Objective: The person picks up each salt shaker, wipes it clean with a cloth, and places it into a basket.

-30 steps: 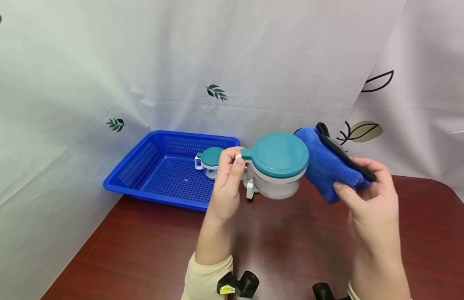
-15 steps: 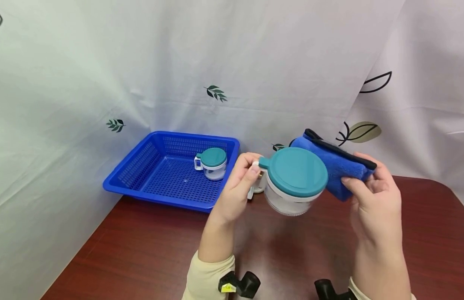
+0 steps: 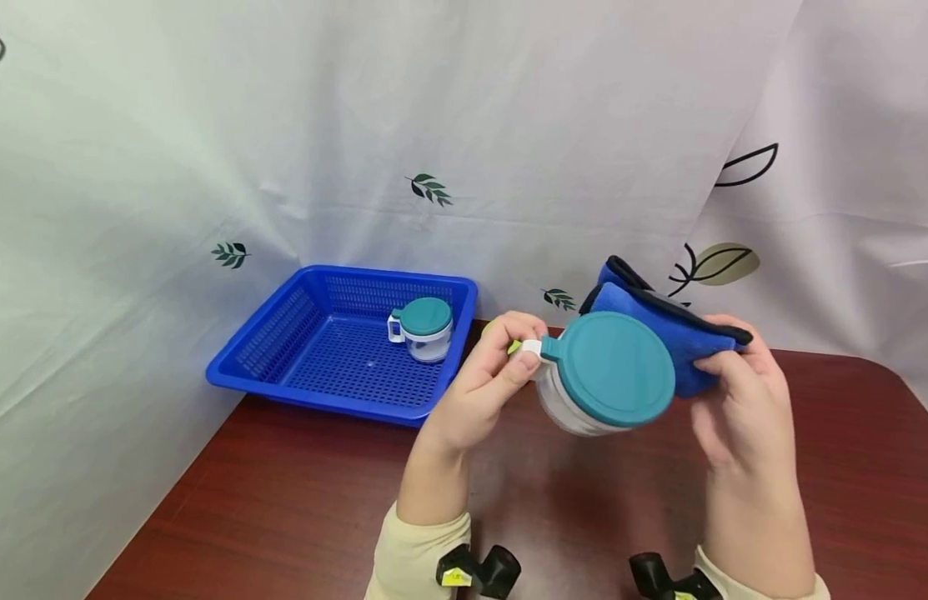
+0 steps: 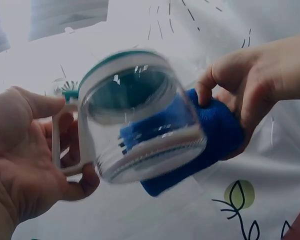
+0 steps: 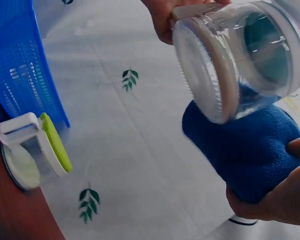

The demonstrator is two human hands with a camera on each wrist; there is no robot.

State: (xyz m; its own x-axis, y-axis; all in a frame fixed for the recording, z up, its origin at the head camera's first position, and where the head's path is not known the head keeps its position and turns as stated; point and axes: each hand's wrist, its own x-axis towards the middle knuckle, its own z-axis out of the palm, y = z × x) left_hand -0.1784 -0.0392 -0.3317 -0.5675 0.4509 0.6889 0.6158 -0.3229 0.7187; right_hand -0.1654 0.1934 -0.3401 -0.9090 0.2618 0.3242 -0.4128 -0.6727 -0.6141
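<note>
Teal shows on the lid (image 3: pixel 619 367) of the jar (image 3: pixel 572 408), which is held in the air over the dark red surface (image 3: pixel 283 500), tilted, lid toward the person. The left hand (image 3: pixel 482 383) grips it by its white handle (image 4: pixel 56 145), thumb on top and fingers bent through the loop; from the head I see little of that grip, but the left wrist shows it. The right hand (image 3: pixel 749 392) pinches a folded blue cloth (image 3: pixel 684 337) with black edging, though some of its fingers are lost behind the fabric. Part of the cloth lies behind the jar, and its blue comes through the clear wall; whether it actually presses on the glass I can't tell. The jar's outline is a little smeared from the left wrist.

Over to the left stands a blue basket (image 3: pixel 336 350), cut off at the edge from the right wrist. A second jar (image 3: pixel 428 329), teal-lidded too, sits upright inside, near the right end. Just outside the basket is a third jar (image 5: pixel 35 150) with a lime lid; from the head the left hand hides nearly all of it, leaving slivers of lime
</note>
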